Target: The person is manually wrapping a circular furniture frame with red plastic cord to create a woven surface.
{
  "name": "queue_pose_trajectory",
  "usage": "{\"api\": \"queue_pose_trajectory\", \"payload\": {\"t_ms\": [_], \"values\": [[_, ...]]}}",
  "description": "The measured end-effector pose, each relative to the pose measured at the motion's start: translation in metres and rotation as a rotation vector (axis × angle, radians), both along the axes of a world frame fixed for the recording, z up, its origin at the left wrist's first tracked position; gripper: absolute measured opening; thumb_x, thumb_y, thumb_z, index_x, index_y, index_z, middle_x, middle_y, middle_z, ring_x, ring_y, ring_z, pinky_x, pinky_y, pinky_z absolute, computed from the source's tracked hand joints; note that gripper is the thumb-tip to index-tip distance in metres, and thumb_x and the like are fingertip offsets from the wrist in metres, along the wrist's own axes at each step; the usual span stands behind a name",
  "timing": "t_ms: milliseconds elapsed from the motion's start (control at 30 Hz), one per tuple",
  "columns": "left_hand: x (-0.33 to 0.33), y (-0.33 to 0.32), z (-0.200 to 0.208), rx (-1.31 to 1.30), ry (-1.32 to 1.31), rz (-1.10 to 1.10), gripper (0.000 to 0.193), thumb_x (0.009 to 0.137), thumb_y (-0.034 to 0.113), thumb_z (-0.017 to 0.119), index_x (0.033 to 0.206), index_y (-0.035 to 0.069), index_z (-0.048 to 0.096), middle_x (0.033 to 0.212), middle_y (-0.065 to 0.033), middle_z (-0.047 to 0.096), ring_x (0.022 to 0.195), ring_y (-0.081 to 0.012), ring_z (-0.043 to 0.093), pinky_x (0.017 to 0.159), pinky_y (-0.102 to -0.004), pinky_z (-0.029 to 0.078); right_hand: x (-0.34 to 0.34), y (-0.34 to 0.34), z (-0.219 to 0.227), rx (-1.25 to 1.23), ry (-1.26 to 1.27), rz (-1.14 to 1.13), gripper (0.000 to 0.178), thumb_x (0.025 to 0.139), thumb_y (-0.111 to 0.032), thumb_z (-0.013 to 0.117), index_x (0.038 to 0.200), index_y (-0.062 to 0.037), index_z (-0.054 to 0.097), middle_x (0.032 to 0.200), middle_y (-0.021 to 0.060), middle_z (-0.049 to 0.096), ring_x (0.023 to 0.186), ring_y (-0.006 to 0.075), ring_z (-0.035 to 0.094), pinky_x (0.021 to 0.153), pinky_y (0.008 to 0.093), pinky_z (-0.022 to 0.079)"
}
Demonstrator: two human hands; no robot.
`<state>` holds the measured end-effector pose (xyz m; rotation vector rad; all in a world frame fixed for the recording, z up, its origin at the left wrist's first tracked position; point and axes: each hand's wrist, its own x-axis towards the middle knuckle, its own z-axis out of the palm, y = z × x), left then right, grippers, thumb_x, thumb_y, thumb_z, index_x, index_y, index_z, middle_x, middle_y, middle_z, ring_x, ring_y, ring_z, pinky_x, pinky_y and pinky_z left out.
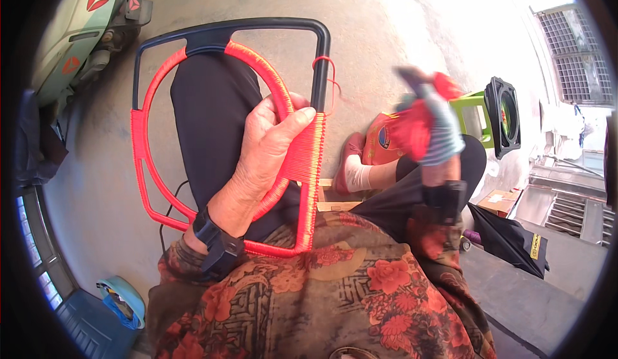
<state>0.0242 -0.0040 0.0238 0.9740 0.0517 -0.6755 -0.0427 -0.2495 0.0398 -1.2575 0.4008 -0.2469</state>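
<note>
A black frame (257, 23) with rounded corners and a ring inside it rests over my lap. Red cord (313, 150) is wound tightly round the ring, the lower part and most of the sides, while the top bar is bare black. My left hand (262, 137) grips the frame at its right side, thumb over the wound cord. A loose loop of red thread (333, 76) hangs by the bare upper right bar. Off to the right is my right hand (441, 127), in a light striped glove and smeared by motion. Something red shows beside it; its fingers are too blurred to read.
A red bag (381, 147) lies by my foot. Beyond stands a green stool (472, 111) with a black square frame (505, 118) against it. A scooter (80, 44) is far left. A blue basin (132, 298) sits lower left; a black umbrella (505, 237) lies right, near a cardboard box (499, 201).
</note>
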Motion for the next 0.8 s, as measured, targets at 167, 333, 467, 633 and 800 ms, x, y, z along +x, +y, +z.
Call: {"api": "queue_pose_trajectory", "payload": {"t_ms": [167,333,467,633,800], "values": [[0.003,0.003,-0.007,-0.01,-0.028,0.005,0.018,0.089,0.006,0.063,0.103,0.003,0.053,0.091,-0.0067,0.064,0.078,-0.0105,0.063,0.069,-0.024,0.054,0.023,0.065,-0.019,0.134,0.114,0.455,0.039,0.088,-0.024,0.065,0.117,0.0007,0.057,0.096,0.0092,0.066,0.071,0.0125,0.062,0.066,0.0275,0.051],[0.004,0.007,-0.003,-0.065,0.024,0.004,0.02,0.089,0.005,0.062,0.107,0.003,0.053,0.1,-0.0096,0.066,0.089,-0.0124,0.065,0.077,-0.0262,0.055,0.003,0.027,-0.016,-0.471,0.175,0.622,0.018,0.086,-0.019,0.063,0.08,-0.0024,0.059,0.068,0.0062,0.062,0.063,0.015,0.061,0.061,0.0293,0.05],[0.004,0.007,0.0,-0.147,0.094,-0.086,0.018,0.089,0.006,0.062,0.105,0.003,0.054,0.098,-0.0101,0.066,0.085,-0.0143,0.066,0.075,-0.028,0.056,-0.004,0.031,-0.006,0.131,-0.041,0.316,0.028,0.087,-0.028,0.063,0.077,-0.005,0.052,0.085,0.0156,0.064,0.071,0.0198,0.06,0.069,0.0342,0.05],[0.006,0.01,-0.012,-0.033,0.013,-0.111,0.018,0.089,0.008,0.064,0.103,0.003,0.055,0.093,-0.0085,0.066,0.079,-0.0137,0.066,0.073,-0.0275,0.055,0.014,0.093,0.04,0.15,-0.178,0.376,0.039,0.085,-0.038,0.069,0.076,-0.0077,0.045,0.07,0.0067,0.049,0.063,0.0215,0.052,0.058,0.0345,0.044],[0.006,0.006,-0.009,-0.058,0.025,-0.103,0.017,0.089,0.01,0.065,0.102,0.004,0.055,0.089,-0.0054,0.065,0.076,-0.0119,0.065,0.071,-0.0271,0.055,0.011,0.076,0.031,0.198,-0.261,0.511,0.021,0.09,-0.024,0.06,0.085,-0.0047,0.052,0.076,0.0092,0.059,0.068,0.0178,0.061,0.065,0.0297,0.051]]}}
